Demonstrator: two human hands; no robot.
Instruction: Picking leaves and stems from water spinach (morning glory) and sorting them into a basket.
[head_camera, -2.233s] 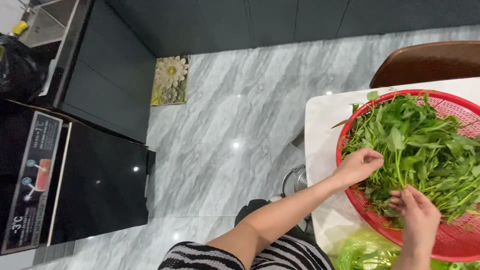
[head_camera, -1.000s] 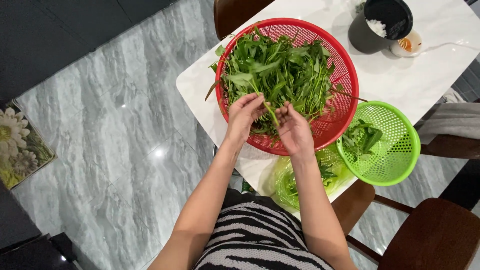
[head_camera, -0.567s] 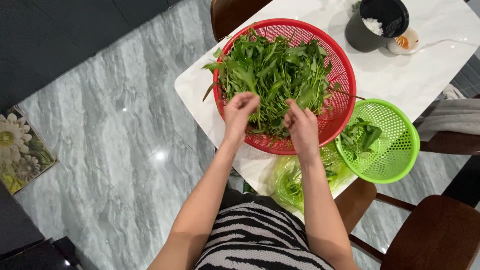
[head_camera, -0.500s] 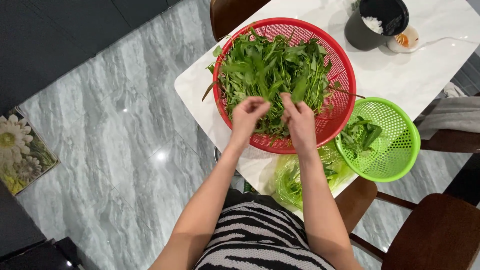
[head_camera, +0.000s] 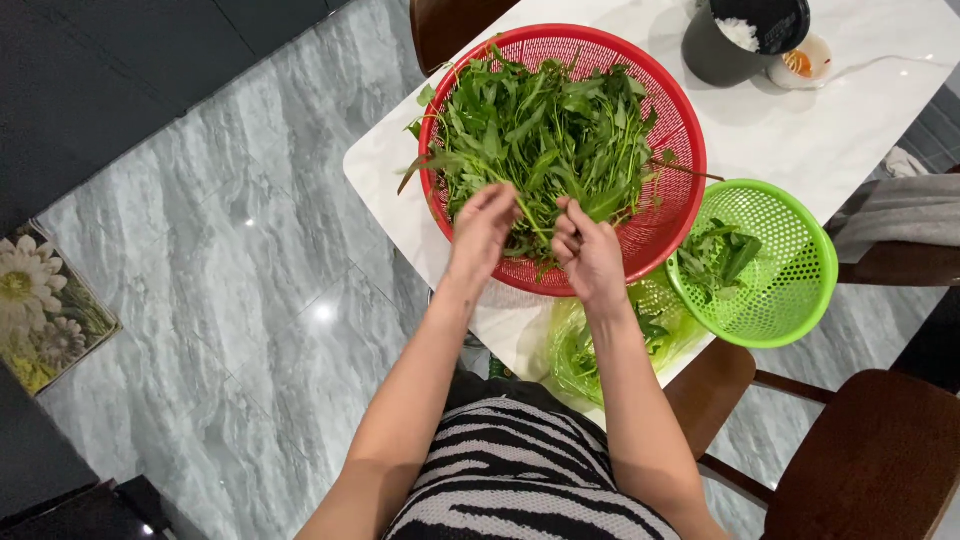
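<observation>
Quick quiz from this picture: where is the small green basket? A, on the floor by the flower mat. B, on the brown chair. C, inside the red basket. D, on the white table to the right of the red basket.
D: the green basket sits at the white table's edge, just right of the red basket, a few greens inside, while both hands work over the red one.

This is a home kitchen. Beyond the hands, a red basket (head_camera: 668, 90) full of green leaves sits on a white surface (head_camera: 800, 140), with a dark pot (head_camera: 722, 55) farther off. Wooden chairs (head_camera: 870, 460) stand around it. The shiny grey floor (head_camera: 250, 280) has a flower mat (head_camera: 40, 300).
</observation>
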